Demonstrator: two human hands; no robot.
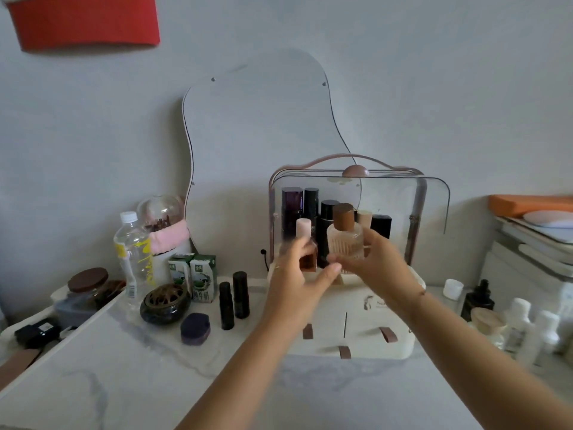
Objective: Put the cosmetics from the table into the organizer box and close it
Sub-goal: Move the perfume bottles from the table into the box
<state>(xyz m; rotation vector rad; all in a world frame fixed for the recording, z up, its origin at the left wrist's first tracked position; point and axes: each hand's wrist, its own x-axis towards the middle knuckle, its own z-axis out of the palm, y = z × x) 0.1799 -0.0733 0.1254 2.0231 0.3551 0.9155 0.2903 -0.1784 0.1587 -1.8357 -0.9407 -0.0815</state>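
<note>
The organizer box [400, 346] stands at the back of the table, cream base with drawers, its clear door [434, 200] swung open to the right. Several dark bottles stand inside. My right hand [381, 262] grips a ribbed clear bottle with a brown cap [344, 234] at the box opening. My left hand [294, 274] holds a small amber bottle with a pink cap [307, 243] beside it. Two dark tubes [234, 299] and a purple compact [195, 328] stand on the table to the left.
A wavy mirror [260, 125] leans on the wall. Left of the box are two milk cartons [195, 274], a water bottle [133, 259], a dark incense burner [164, 304] and a brown-lidded jar [88, 290]. White and dark bottles [521, 321] crowd the right side.
</note>
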